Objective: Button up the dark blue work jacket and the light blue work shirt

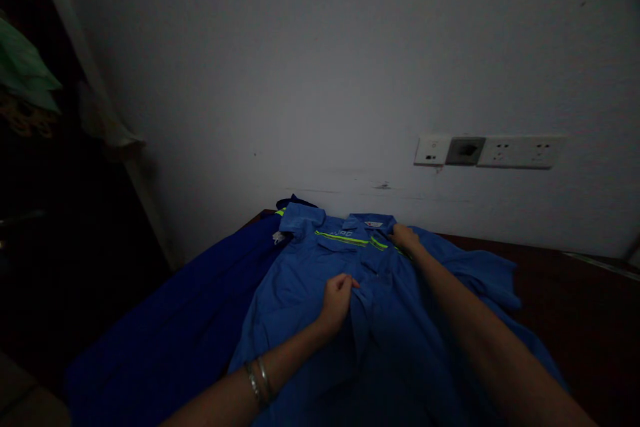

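A blue short-sleeved work shirt point(290, 283) with yellow-green chest stripes lies spread in front of me, collar toward the wall. My left hand point(337, 301), two bracelets on its wrist, is closed with the fingers pinching the shirt's front edge around mid-chest, lifting a fold of cloth. Up at the collar, my right hand point(404, 240) is closed on the shirt's right side, its fingertips partly hidden by the cloth. A white label point(373, 224) shows inside the collar.
A darker blue garment point(185, 320) lies to the left, partly under the shirt. Both rest on a dark reddish-brown surface point(575, 300) against a pale wall. Socket plates point(520, 152) are fixed on the wall at right. Green cloth point(25, 67) hangs far left.
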### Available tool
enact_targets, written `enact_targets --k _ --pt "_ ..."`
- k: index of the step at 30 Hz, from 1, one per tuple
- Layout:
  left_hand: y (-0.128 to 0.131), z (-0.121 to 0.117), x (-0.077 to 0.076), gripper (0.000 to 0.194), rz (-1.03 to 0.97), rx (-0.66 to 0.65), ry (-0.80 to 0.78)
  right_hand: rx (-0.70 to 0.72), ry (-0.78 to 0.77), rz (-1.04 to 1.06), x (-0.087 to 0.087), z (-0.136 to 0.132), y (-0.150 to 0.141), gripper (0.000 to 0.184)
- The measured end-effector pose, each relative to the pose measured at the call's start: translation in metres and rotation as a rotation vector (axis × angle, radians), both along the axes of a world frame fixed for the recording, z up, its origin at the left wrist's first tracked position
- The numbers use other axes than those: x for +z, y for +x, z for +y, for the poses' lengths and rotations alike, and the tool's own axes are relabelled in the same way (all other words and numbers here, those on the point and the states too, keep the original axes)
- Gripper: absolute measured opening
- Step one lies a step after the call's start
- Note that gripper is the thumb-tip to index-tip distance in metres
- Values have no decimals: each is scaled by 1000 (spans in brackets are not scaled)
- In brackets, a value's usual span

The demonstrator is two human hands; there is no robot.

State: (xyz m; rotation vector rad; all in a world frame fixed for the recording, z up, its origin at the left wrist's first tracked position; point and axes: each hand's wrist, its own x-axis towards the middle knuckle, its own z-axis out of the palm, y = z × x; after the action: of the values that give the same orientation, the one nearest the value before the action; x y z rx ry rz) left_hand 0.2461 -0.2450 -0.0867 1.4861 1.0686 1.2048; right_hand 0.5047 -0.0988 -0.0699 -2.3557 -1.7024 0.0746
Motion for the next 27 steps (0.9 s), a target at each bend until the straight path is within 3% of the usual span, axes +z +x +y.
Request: enact_targets --k 10,18,22,27 --pt "3 -2 2 27 69 -32 10 -102 51 -45 11 13 -10 49" --pt "5 2 -1 24 125 -64 16 -113 31 -86 15 19 -7 33" --pt "5 2 -2 24 173 -68 34 -91 54 -113 30 11 -3 32" --pt "6 2 -1 23 200 -73 35 -44 128 -168 67 -8 4 31"
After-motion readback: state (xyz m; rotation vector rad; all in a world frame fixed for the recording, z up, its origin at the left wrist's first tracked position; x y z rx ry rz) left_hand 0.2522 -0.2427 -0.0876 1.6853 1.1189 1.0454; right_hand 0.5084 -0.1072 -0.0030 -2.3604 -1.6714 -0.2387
